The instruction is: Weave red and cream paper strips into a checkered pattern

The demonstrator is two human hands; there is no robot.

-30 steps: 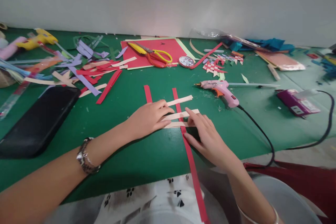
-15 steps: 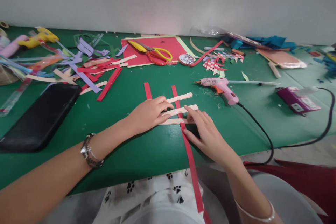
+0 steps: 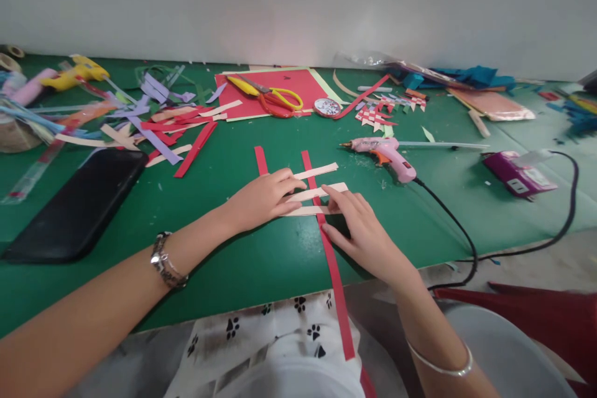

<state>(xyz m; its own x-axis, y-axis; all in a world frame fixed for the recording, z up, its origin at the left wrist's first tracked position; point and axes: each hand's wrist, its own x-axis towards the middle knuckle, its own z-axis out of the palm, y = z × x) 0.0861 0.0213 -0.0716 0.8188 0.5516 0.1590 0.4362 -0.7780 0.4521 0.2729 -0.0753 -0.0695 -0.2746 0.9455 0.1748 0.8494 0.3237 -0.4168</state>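
Observation:
Three pale paper strips [image 3: 321, 191] lie roughly level, crossing a long red paper strip [image 3: 336, 286] that runs down past the table edge. A second red strip [image 3: 261, 160] shows only its upper end; the rest is hidden behind my left hand [image 3: 262, 200]. That hand lies flat over the left ends of the pale strips, thumb and forefinger apart. My right hand [image 3: 364, 230] touches the right ends of the middle and lowest pale strips with its fingertips. Its thumb rests beside the long red strip, spread from the forefinger.
A pink glue gun [image 3: 387, 152] lies to the right, its cord trailing off the edge near a purple power socket [image 3: 520, 174]. Scissors [image 3: 270, 94] rest on red card [image 3: 298, 84] behind. A black phone-like slab [image 3: 77, 205], paper scraps [image 3: 153, 127] and a yellow glue gun [image 3: 79, 73] are left.
The view has shifted slightly. Both hands stay on the strips in nearly the same pose, and the strips keep their arrangement.

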